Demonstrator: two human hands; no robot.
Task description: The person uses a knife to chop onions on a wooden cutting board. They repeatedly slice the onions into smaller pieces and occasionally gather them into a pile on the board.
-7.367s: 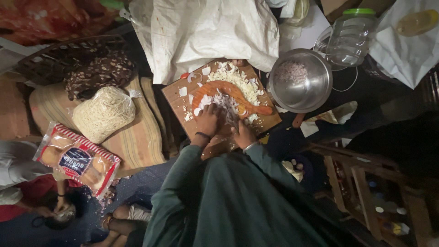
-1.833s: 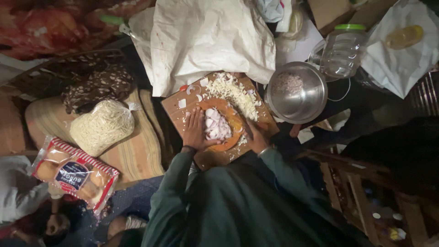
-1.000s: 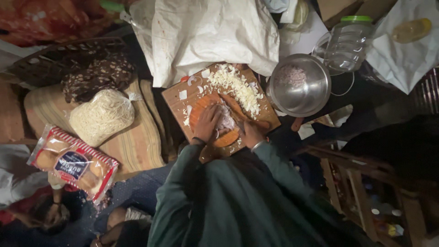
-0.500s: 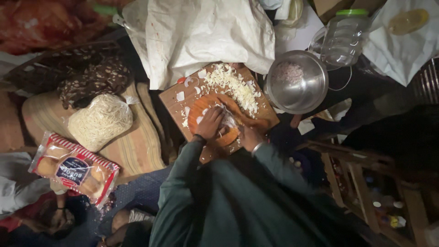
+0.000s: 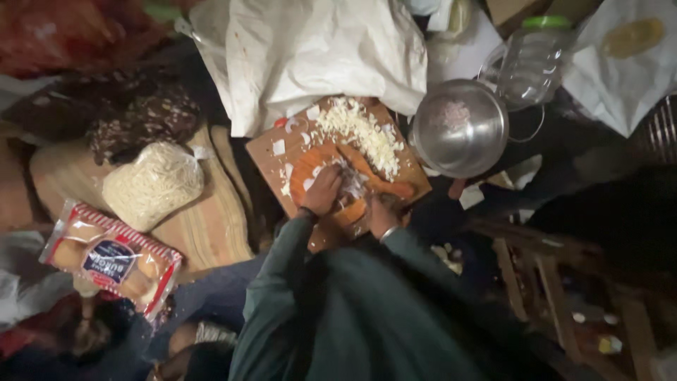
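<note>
Red-striped clear pack of buns (image 5: 109,257) at far left, clear bag of pale noodles (image 5: 151,183) above it, my left hand (image 5: 323,190) pressed flat on chopped onion (image 5: 350,182) on the wooden cutting board (image 5: 271,152), my right hand (image 5: 381,214) closed on a knife (image 5: 377,180), steel bowl (image 5: 458,127), clear green-lidded jar (image 5: 532,60).

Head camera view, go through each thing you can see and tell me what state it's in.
Cutting board: flat, strewn with white pieces.
Chopped pile: heaped on the board's far side.
Steel bowl: upright, a little pinkish food inside.
Plastic jar: green lid on.
Bun packet: lying flat.
Left hand: pressed on the food.
Right hand: grip unclear.
</note>
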